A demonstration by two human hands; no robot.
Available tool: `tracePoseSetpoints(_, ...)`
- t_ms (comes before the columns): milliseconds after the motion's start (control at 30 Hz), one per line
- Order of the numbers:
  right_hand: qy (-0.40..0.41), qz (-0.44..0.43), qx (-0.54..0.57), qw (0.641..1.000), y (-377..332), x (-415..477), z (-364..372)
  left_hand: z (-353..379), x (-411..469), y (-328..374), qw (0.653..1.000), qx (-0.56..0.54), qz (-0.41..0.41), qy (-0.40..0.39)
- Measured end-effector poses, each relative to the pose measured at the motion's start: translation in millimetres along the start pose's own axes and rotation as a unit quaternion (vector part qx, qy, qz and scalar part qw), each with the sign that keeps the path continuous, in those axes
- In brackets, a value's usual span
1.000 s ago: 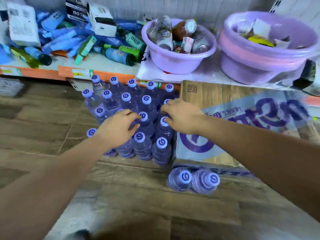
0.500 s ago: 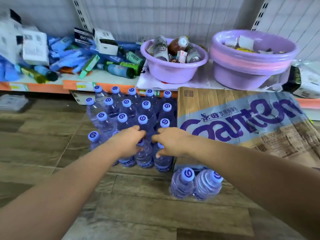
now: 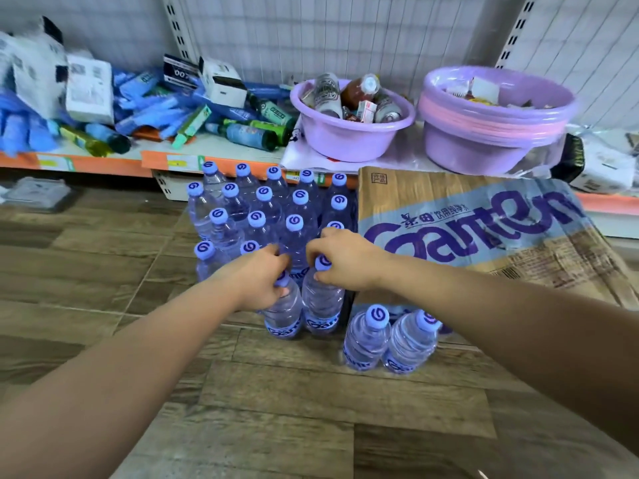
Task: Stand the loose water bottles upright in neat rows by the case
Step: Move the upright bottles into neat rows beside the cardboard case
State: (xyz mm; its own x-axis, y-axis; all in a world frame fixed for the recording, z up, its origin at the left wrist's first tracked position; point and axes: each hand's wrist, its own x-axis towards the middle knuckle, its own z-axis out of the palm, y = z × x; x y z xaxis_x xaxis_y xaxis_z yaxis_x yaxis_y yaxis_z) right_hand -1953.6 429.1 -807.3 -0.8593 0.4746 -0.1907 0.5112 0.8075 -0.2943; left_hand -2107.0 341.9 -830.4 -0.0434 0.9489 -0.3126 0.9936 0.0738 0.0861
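Several clear water bottles with purple caps point(image 3: 263, 194) stand upright in rows on the wood-pattern floor, left of the cardboard case point(image 3: 460, 233). My left hand point(image 3: 261, 276) grips the cap and neck of a front-row bottle point(image 3: 283, 314). My right hand point(image 3: 342, 257) pinches the cap of the bottle beside it point(image 3: 321, 305), next to the case's corner. Two more bottles point(image 3: 366, 335) point(image 3: 409, 342) stand upright and apart from the rows, in front of the case.
A low shelf point(image 3: 103, 164) behind holds scattered boxes, blue packets and lying bottles. Two purple basins point(image 3: 349, 136) point(image 3: 484, 140) with goods sit above the case. A flat plastic tray point(image 3: 38, 195) lies on the floor at far left.
Both hands drew back from the middle of the rows to the front row and closed on two front bottles. The camera tilted up, showing more of the shelf.
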Motion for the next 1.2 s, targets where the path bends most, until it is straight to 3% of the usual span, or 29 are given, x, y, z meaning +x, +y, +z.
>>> tracePoseSetpoints(367,0.126,-0.032,0.017,0.991,-21.3,-52.3,-50.1,-37.7,-40.6,10.4,0.999,0.021,0.012,0.023)
tracePoseSetpoints(733,0.229,0.016,-0.014,0.973,-5.0,-166.4,-144.6,-146.5,-61.6,77.0,0.980,0.020,0.102,0.170)
tracePoseSetpoints(933,0.202,0.067,-0.058,0.975,18.4,-224.2,-159.1,-183.0,-56.4,134.3,0.963,-0.003,0.165,0.215)
tracePoseSetpoints(1200,0.157,0.129,-0.068,0.977,62.3,-265.5,-133.9,-157.2,-22.3,219.0,0.957,-0.040,0.238,0.161)
